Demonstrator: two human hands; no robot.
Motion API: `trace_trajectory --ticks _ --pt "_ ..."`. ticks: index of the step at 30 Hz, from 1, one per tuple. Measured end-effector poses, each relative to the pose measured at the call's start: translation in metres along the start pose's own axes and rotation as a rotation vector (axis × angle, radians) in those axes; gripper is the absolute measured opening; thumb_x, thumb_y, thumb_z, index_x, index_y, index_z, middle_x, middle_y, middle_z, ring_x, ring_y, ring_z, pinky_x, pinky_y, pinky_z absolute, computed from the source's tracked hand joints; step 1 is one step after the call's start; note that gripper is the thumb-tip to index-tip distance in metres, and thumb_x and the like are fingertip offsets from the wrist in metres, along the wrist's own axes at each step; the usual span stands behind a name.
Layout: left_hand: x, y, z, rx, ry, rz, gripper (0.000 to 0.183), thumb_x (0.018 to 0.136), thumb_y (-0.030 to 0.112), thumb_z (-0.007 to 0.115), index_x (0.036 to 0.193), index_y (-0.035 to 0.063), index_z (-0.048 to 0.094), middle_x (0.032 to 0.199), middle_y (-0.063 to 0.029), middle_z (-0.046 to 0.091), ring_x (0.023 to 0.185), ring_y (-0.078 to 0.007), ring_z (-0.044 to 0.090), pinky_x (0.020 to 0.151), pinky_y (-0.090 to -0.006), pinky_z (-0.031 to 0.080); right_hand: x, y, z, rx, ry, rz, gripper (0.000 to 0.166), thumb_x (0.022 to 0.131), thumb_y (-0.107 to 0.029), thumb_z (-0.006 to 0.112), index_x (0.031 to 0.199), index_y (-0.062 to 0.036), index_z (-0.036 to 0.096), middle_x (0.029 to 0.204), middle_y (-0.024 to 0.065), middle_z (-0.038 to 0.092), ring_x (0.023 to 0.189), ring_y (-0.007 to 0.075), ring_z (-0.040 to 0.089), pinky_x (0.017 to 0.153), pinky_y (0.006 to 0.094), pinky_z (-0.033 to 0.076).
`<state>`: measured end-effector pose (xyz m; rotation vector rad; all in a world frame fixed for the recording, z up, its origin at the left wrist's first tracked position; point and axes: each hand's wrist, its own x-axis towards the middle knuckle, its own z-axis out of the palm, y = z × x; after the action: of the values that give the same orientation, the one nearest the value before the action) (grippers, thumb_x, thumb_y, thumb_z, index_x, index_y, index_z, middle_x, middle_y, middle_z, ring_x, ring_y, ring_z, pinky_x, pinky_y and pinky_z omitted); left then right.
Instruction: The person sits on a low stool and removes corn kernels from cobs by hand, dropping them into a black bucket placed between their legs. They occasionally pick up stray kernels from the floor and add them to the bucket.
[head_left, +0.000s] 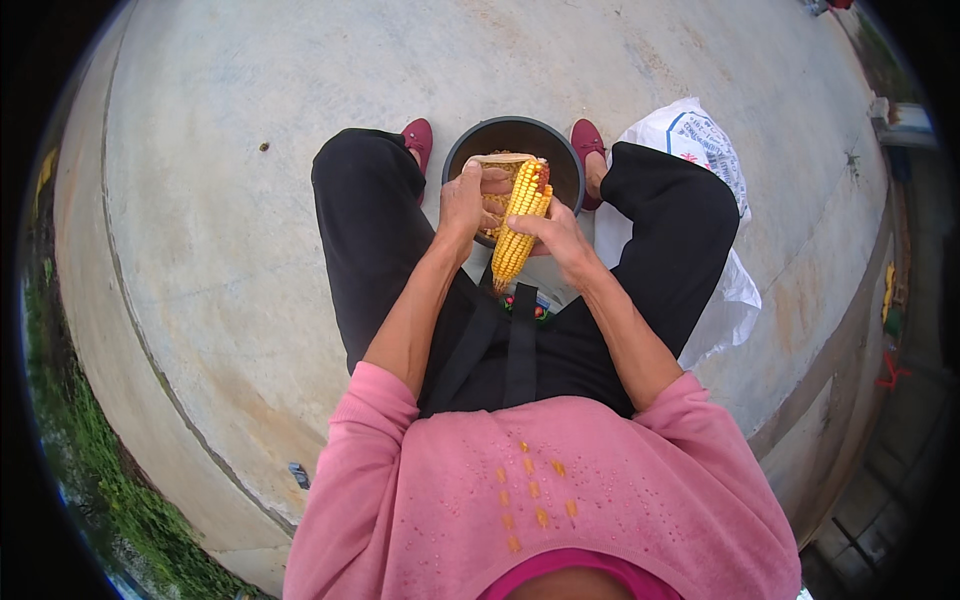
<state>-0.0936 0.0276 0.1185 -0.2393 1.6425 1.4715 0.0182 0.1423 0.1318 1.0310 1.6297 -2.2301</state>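
Observation:
Over a dark round bucket (456, 154) between the feet, my right hand (564, 234) grips a yellow ear of corn (517, 225), its thumb across the kernels. Near its upper end the ear shows reddish cob where kernels are gone. My left hand (466, 204) is just left of the ear, fingers curved towards it. A pale dry corn piece (504, 158), cob or husk, runs from under the left thumb to behind the ear's top. Loose corn kernels (491, 231) lie inside the bucket, partly hidden by the hands.
A white woven sack (724, 315) bearing print lies on the concrete floor (247, 187) beside the right leg. Two dark straps (523, 337) hang over the lap. A small dark object (299, 475) lies on the floor at lower left. Green plants (135, 495) border the left edge.

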Motion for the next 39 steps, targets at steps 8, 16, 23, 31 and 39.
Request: trace_trajectory --ticks 8,16,23,31,39 --pt "-0.001 0.034 -0.016 -0.668 -0.203 -0.008 0.039 0.098 0.029 0.037 0.115 -0.0009 0.054 0.099 -0.0121 0.065 0.068 -0.0146 0.059 0.058 -0.0272 0.049 -0.015 -0.04 -0.013 -0.498 -0.115 -0.192 0.052 0.077 -0.027 0.072 0.114 0.0003 0.048 0.094 0.0066 0.056 0.088 0.0113 0.056 0.077 0.0275 0.046" --pt "-0.027 0.06 -0.003 -0.232 -0.637 0.043 0.051 0.086 0.017 0.066 0.131 0.0062 0.045 0.1 -0.008 0.058 0.065 -0.0115 0.056 0.061 -0.0256 0.049 -0.013 -0.084 -0.044 -0.046 -0.539 0.128 0.039 0.08 -0.028 0.069 0.104 -0.001 0.054 0.078 0.0051 0.056 0.056 0.0114 0.059 0.045 0.0239 0.05" --pt "-0.008 0.042 0.013 -0.234 -0.463 0.077 0.021 0.089 0.018 0.063 0.102 0.0065 0.052 0.077 -0.0021 0.051 0.052 -0.0054 0.043 0.045 -0.0204 0.035 -0.004 -0.072 -0.037 -0.078 -0.545 0.037 0.04 0.08 -0.027 0.069 0.11 -0.0023 0.059 0.08 0.0029 0.062 0.059 0.0092 0.058 0.045 0.0231 0.048" --pt "0.003 0.027 0.011 -0.238 -0.433 -0.049 0.028 0.091 0.03 0.063 0.103 0.0064 0.052 0.074 -0.0007 0.053 0.049 -0.0047 0.044 0.039 -0.0196 0.033 0.009 -0.061 -0.039 -0.187 -0.485 0.138 0.04 0.08 -0.03 0.071 0.104 -0.0019 0.055 0.072 0.0032 0.056 0.052 0.0111 0.058 0.042 0.024 0.049" --pt "0.009 -0.005 0.019 0.17 -0.147 0.276 0.025 0.09 0.028 0.06 0.085 0.0031 0.063 0.069 -0.0029 0.058 0.056 -0.0079 0.056 0.04 -0.0223 0.042 0.007 -0.047 -0.033 -0.204 -0.496 0.254 0.038 0.079 -0.029 0.07 0.099 -0.0012 0.055 0.071 0.0047 0.057 0.051 0.0129 0.058 0.042 0.0256 0.048"
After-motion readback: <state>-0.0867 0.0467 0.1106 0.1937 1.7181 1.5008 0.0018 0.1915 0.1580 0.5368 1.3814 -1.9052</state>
